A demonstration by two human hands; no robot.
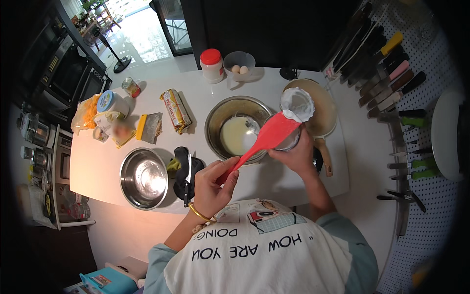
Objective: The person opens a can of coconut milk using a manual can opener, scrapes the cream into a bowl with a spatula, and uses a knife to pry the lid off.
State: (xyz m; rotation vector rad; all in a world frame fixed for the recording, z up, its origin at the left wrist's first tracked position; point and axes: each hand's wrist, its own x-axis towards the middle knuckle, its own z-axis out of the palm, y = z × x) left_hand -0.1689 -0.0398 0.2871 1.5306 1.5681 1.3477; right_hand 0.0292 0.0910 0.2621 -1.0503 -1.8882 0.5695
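My left hand grips the handle of a red silicone spatula, whose tip bears some white cream. My right hand holds a clear container tilted at the right side of a steel mixing bowl. White cream coats a round rim or lid just above the spatula tip; whether it belongs to the held container cannot be told. Pale yellow liquid and a white patch lie in the bowl. Part of the held container is hidden behind the spatula.
Left of my left hand are a knife on dark cloth and an empty steel bowl. A scraper, a wrapped package and a tub stand beyond. At right is a pan; eggs sit in a cup at the back.
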